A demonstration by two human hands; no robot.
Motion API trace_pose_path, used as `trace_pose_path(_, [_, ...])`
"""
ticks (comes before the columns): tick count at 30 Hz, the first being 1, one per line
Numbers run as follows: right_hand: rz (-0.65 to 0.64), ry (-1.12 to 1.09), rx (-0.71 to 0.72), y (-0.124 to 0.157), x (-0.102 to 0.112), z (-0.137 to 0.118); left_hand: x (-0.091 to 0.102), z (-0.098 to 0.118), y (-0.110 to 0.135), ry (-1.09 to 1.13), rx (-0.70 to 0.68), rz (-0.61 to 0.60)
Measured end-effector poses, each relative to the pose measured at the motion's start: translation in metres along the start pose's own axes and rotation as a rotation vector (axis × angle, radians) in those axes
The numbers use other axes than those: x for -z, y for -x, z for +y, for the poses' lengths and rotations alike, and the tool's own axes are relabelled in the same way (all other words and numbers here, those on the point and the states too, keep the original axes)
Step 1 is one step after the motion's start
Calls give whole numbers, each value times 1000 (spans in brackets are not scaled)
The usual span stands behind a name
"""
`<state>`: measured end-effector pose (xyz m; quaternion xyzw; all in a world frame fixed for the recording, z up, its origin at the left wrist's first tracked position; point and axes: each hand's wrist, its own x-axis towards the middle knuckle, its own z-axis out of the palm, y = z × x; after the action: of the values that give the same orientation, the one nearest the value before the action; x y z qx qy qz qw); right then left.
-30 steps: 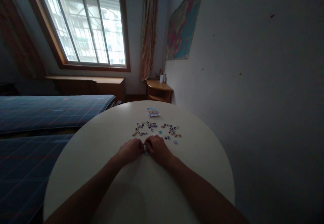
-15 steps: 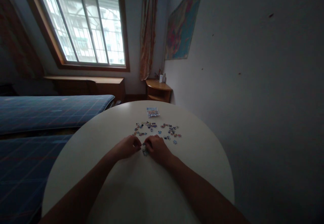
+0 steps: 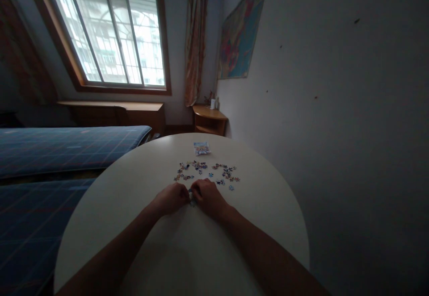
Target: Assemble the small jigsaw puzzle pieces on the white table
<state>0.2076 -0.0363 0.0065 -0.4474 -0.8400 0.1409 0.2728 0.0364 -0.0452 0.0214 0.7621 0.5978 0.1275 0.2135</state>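
Between my two hands lie a few joined jigsaw pieces (image 3: 192,201), partly covered by my fingers. My left hand (image 3: 173,197) is closed, its fingertips touching the left side of these pieces. From the right, my right hand (image 3: 208,196) pinches a small jigsaw piece (image 3: 190,190) at the top of the joined ones. Just beyond my hands, loose jigsaw pieces are spread in a left cluster (image 3: 194,165) and a right cluster (image 3: 229,172). One light blue piece (image 3: 231,188) sits apart, to the right of my right hand.
Everything rests on a round white table (image 3: 254,189). A small picture packet (image 3: 201,148) lies towards its far edge. Beds with blue plaid covers (image 3: 67,151) stand at the left, a wall (image 3: 335,153) at the right, a wooden corner shelf (image 3: 210,114) behind.
My left hand has moved slightly right, and its fingers have closed in against the joined pieces. My right hand has stayed nearly still.
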Motion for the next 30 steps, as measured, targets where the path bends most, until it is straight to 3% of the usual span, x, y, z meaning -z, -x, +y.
trace_pose_path(12, [9,-67,-47,0,2,0,0,7,7,-76,42,72])
trace_pose_path(30, [-30,-156,-136,-2,11,-3,-2,8,4,12,15,24])
